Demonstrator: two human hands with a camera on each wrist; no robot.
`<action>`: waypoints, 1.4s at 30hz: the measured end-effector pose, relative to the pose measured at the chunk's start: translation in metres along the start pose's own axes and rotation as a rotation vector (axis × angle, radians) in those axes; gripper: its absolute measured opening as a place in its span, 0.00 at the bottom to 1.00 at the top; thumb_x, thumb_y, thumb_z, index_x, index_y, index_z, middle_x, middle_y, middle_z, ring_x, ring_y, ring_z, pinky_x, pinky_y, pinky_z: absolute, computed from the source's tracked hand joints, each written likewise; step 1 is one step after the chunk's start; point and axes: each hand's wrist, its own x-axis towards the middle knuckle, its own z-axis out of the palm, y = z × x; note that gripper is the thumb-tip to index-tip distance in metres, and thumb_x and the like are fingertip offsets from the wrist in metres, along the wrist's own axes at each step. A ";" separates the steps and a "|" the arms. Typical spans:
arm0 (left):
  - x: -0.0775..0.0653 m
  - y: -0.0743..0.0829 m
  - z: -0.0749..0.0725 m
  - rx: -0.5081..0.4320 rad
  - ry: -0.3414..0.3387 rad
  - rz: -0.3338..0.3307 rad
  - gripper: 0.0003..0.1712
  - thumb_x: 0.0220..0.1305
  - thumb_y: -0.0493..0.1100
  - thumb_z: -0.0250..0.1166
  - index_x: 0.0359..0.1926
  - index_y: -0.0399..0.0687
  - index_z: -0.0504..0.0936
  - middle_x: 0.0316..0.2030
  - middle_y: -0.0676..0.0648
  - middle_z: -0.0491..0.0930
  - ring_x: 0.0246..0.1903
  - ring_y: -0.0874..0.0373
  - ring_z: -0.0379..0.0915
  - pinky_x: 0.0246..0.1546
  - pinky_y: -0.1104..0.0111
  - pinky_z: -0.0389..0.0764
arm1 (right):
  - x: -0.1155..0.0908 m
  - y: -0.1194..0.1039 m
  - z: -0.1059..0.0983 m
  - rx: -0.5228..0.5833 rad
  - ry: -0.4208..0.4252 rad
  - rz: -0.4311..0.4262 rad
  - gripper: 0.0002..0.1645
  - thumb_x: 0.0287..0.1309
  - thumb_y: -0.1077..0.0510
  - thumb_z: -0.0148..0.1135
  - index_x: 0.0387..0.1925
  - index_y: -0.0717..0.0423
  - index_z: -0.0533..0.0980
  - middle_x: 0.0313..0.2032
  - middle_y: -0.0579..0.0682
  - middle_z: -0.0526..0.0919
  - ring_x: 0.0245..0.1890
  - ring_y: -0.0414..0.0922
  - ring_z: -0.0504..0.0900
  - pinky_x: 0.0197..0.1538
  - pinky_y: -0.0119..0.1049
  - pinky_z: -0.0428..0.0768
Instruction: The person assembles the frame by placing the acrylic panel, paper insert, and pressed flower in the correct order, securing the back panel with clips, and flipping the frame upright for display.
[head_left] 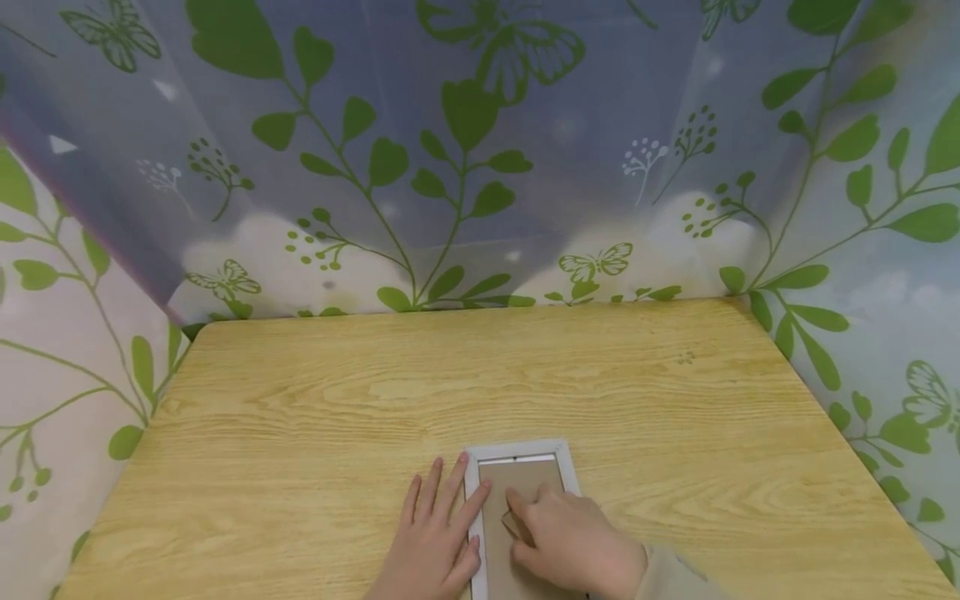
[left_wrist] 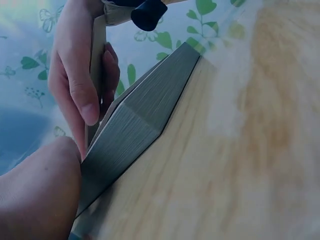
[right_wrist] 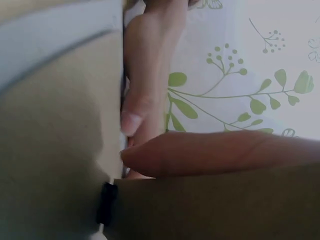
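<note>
A picture frame with a white border (head_left: 472, 479) lies back side up on the table, showing its brown backing board (head_left: 513, 475). My left hand (head_left: 431, 537) rests along the frame's left side, fingers spread and fairly straight. Over the backing, my right hand (head_left: 566, 537) pinches the brown stand flap (head_left: 514, 525). In the left wrist view that stand flap (left_wrist: 98, 55) is raised from the back, between the right thumb and fingers. A dark hinge (right_wrist: 106, 204) joins the flap to the backing in the right wrist view.
The wood-grain table (head_left: 337, 400) has rounded far corners. Behind it and at both sides hangs a curtain (head_left: 570, 183) printed with green leaves and butterflies. The frame lies near the table's front, toward the middle.
</note>
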 end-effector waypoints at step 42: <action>-0.003 0.008 0.007 0.066 0.037 -0.009 0.41 0.76 0.62 0.36 0.77 0.40 0.50 0.77 0.38 0.45 0.73 0.33 0.44 0.71 0.47 0.28 | -0.014 0.015 0.047 0.017 0.294 -0.087 0.33 0.58 0.53 0.66 0.65 0.54 0.74 0.33 0.53 0.75 0.13 0.33 0.61 0.14 0.26 0.60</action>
